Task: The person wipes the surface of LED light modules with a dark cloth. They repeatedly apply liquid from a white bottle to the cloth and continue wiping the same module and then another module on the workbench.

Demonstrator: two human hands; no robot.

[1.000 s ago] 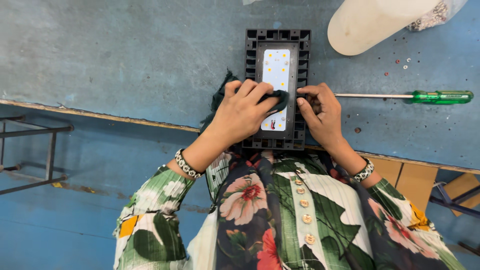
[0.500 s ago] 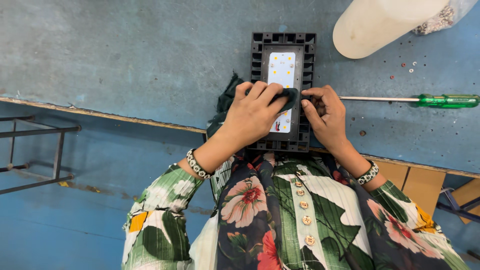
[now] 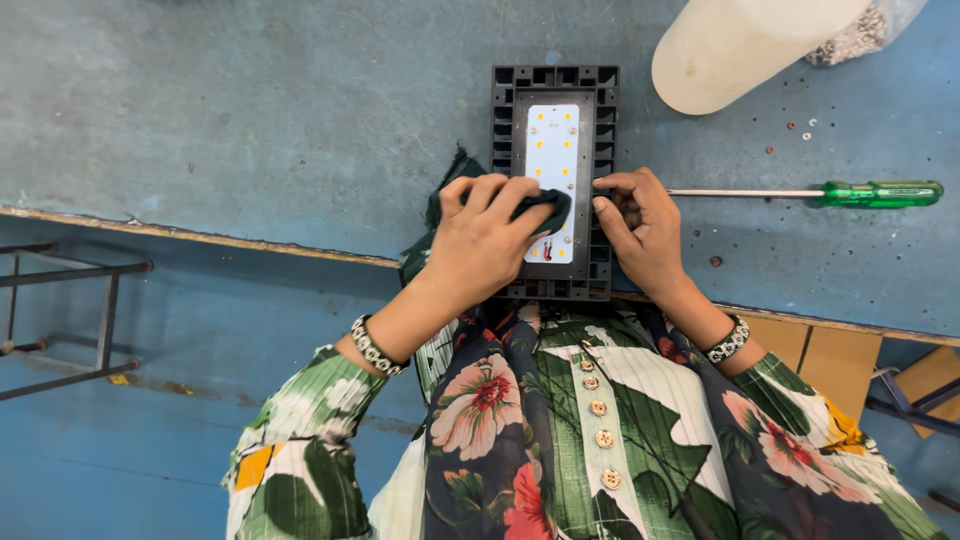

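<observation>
Nearest the viewer, the person's floral-patterned sleeves lead up to two beaded wristbands. The left hand point(image 3: 483, 237) is curled around a dark green cloth point(image 3: 545, 208) and presses it onto the white rectangular light panel point(image 3: 553, 165), near that panel's lower half; more of the cloth trails out beneath the wrist toward the bench edge. The right hand point(image 3: 641, 228) is clamped on the right rim of the black ribbed plastic rectangular housing point(image 3: 505, 120), thumb on top, steadying it. The housing lies lengthwise on the worn blue-grey bench point(image 3: 250, 110), its near end at the bench's front edge, with the panel seated in its centre. Just right of the right hand, a screwdriver with a translucent green handle point(image 3: 878, 193) lies flat, shaft pointing toward the housing. Beyond it, small loose washers point(image 3: 800, 127) are scattered, and a cream-coloured cylindrical object point(image 3: 740, 45) lies at the far right.
</observation>
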